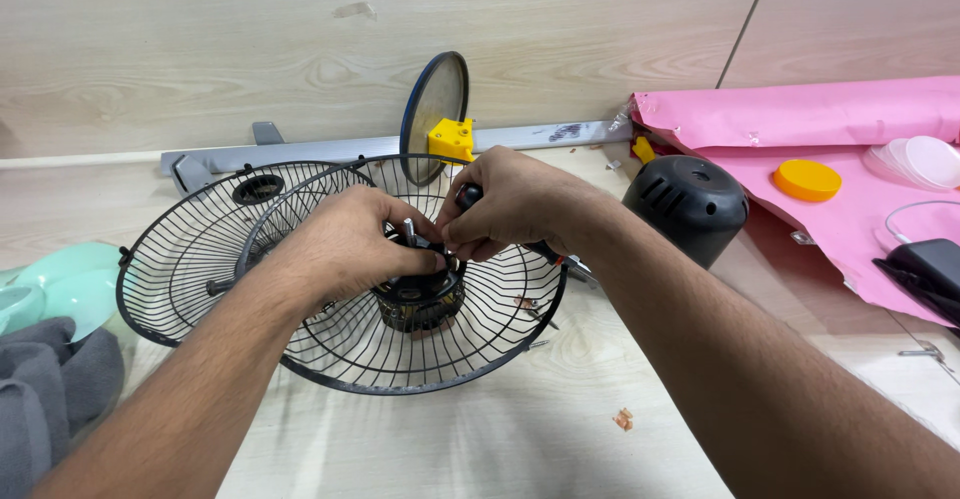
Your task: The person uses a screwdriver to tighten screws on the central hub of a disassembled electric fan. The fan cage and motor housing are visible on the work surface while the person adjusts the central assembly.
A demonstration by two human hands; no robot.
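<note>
My left hand (350, 239) is curled around the top of the fan motor (420, 299), which sits in the middle of the front wire guard (400, 349) on the table (480, 429). My right hand (510, 204) is closed on a black-handled screwdriver (468, 197) just above the motor; a black motor cover (688, 204) stands to the right.

No packages, labels, signs or screens show, seemingly.

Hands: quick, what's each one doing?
Left hand: closed on the fan motor in the wire guard.
Right hand: closed on a black-handled tool.
</note>
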